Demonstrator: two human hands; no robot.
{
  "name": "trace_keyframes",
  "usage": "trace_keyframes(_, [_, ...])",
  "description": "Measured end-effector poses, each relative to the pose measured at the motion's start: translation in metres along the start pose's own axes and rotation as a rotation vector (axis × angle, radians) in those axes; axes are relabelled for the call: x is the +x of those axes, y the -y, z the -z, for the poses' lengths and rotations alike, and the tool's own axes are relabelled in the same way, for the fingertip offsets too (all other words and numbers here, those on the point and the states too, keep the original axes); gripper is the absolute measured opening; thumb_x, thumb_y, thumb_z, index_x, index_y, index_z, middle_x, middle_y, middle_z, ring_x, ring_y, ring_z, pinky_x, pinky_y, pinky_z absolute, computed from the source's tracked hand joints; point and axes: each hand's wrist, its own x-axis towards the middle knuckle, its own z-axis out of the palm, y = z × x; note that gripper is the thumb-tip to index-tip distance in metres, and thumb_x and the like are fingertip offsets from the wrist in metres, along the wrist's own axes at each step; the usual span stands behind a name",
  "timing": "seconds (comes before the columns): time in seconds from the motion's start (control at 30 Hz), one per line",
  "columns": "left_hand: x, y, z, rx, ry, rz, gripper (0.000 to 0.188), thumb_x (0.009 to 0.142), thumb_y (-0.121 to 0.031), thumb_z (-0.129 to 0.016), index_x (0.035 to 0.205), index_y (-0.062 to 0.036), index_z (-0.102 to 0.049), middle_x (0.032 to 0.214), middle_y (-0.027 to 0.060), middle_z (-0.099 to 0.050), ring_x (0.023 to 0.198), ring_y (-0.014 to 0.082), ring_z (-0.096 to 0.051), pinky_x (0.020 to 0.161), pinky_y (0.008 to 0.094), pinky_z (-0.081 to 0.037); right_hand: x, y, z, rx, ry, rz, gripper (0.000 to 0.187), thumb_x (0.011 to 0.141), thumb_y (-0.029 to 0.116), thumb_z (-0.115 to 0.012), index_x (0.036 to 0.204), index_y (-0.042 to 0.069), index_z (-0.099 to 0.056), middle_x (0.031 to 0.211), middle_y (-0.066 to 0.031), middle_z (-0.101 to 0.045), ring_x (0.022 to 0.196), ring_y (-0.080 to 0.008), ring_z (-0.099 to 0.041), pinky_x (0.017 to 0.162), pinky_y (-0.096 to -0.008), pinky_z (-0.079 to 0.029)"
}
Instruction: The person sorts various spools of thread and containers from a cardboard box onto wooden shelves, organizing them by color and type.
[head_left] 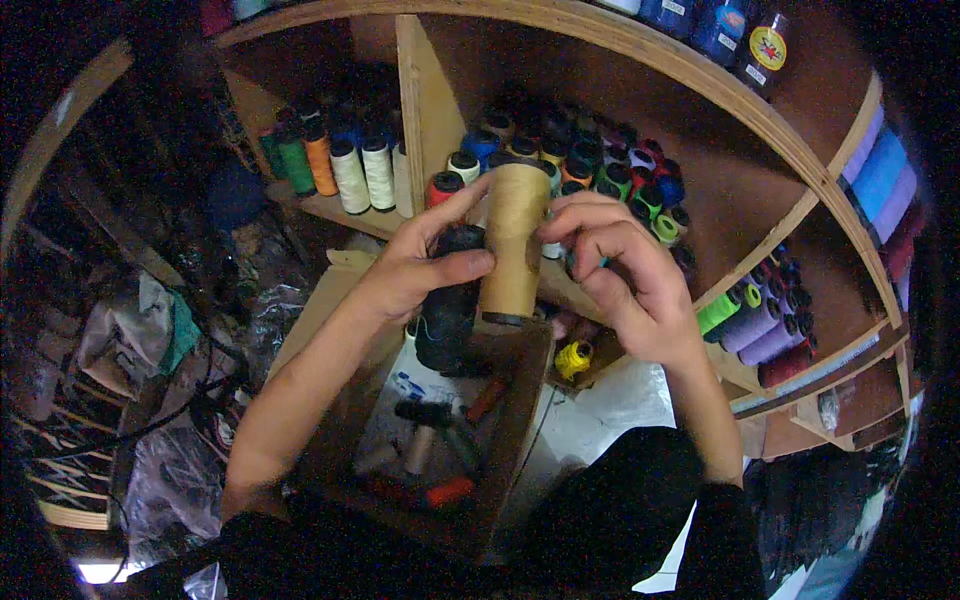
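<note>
While both hands hold it upright above the cardboard box [520, 400], the tan thread spool [512, 240] appears to be under inspection or sorting. Left hand [425, 262] grips the spool's side together with a black spool [448, 300]; right hand [625, 275] is curled, fingertips at the tan spool's 3 o'clock side. Next move calls for a steady grip. Shelf spools [590, 165] crowd 12 o'clock. Box contents at 6 o'clock are dim; the right fingertips' grasp is unclear.

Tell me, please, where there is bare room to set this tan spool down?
Little. The cardboard box below the tan spool has a gap between its loose spools. The right shelf bay is bare behind its spools. The left bay's front ledge is crowded with spools.
</note>
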Motion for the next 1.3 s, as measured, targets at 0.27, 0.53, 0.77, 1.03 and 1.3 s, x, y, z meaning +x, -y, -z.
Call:
trace_keyframes(0.27, [0.001,0.001,0.004,-0.123,-0.133,0.088,0.065,0.074,-0.014,-0.070,0.129,0.0025,-0.039,0.106,0.0067,-0.057,0.088,0.0105,-0.057,0.076,0.0241,-0.048,-0.012,-0.001,-0.008,0.585,-0.230,-0.331,0.009,0.092,0.011,-0.045,0.097,0.004,-0.044,0.088,-0.0102,-0.058,0.082,-0.0166,-0.057,0.071,-0.0289,-0.048])
trace_keyframes(0.53, [0.001,0.013,-0.007,0.283,-0.126,0.210,0.048,0.071,-0.019,-0.074,0.110,0.0031,-0.056,0.088,0.0055,-0.063,0.080,0.0105,-0.058,0.070,0.0241,-0.047,0.003,0.018,-0.010,0.262,-0.163,-0.413,0.029,0.083,0.004,-0.057,0.112,0.003,-0.055,0.092,-0.0086,-0.065,0.079,-0.0158,-0.065,0.072,-0.0284,-0.050])
trace_keyframes(0.77, [0.001,0.003,-0.021,0.650,-0.029,0.084,0.048,0.065,-0.024,-0.076,0.101,0.0033,-0.059,0.081,0.0098,-0.063,0.078,0.0123,-0.058,0.073,0.0274,-0.045,0.032,-0.005,0.004,-0.355,0.078,-0.079,0.019,0.081,0.015,-0.059,0.099,0.010,-0.062,0.086,-0.0112,-0.065,0.071,-0.0272,-0.064,0.065,-0.0336,-0.050])
trace_keyframes(1.03, [-0.003,-0.013,-0.027,0.895,-0.004,0.117,0.047,0.062,-0.025,-0.074,0.098,0.0019,-0.060,0.088,0.0167,-0.062,0.081,0.0239,-0.060,0.076,0.0323,-0.046,0.036,-0.002,-0.001,-0.139,0.161,-0.499,0.033,0.072,0.009,-0.067,0.105,0.005,-0.061,0.082,-0.0084,-0.068,0.076,-0.0168,-0.065,0.070,-0.0280,-0.049])
trace_keyframes(1.3, [-0.005,0.008,-0.038,1.261,0.004,-0.158,0.043,0.064,-0.018,-0.071,0.101,-0.0013,-0.055,0.095,0.0149,-0.055,0.090,0.0332,-0.057,0.077,0.0397,-0.047,0.005,-0.032,0.001,-0.024,0.281,-0.834,0.034,0.074,0.026,-0.068,0.098,0.001,-0.065,0.084,-0.0133,-0.067,0.078,-0.0195,-0.064,0.073,-0.0301,-0.049])
